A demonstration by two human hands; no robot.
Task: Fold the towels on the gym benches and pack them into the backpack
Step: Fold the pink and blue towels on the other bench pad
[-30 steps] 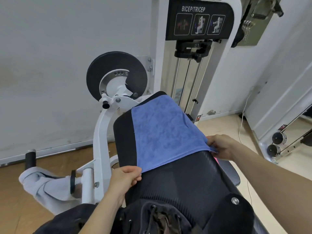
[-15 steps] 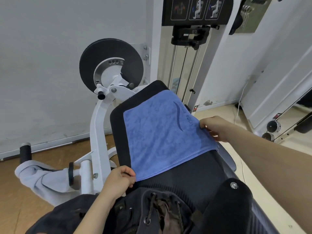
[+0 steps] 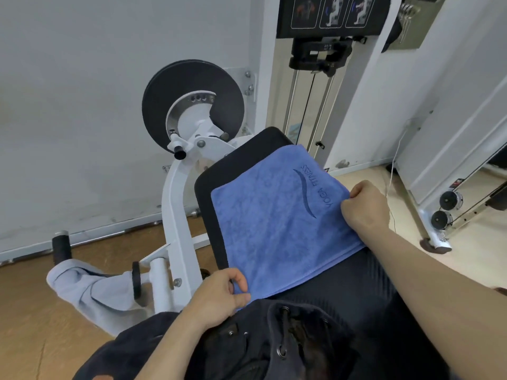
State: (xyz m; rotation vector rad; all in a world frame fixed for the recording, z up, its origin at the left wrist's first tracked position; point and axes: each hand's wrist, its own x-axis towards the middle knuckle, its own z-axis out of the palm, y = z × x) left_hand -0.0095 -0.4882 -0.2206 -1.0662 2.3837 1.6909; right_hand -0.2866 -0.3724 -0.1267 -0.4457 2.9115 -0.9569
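Note:
A blue towel (image 3: 277, 223) with a "YOGA FITNESS" print lies flat on the black padded bench (image 3: 216, 174) of a gym machine. My left hand (image 3: 216, 297) pinches the towel's near left corner. At the right edge, my right hand (image 3: 365, 207) grips the towel with curled fingers. A dark backpack (image 3: 274, 346) with its drawstring mouth open sits at the bench's near end, just below the towel.
A white machine frame (image 3: 175, 215) with a black disc (image 3: 192, 105) stands left of the bench. A grey cloth (image 3: 90, 294) hangs over a low bar at the left. The weight stack column (image 3: 310, 105) rises behind. Wooden floor surrounds the bench.
My right hand slid up the towel's right edge, away from me, and the printed face now shows. My left hand kept hold of the near left corner.

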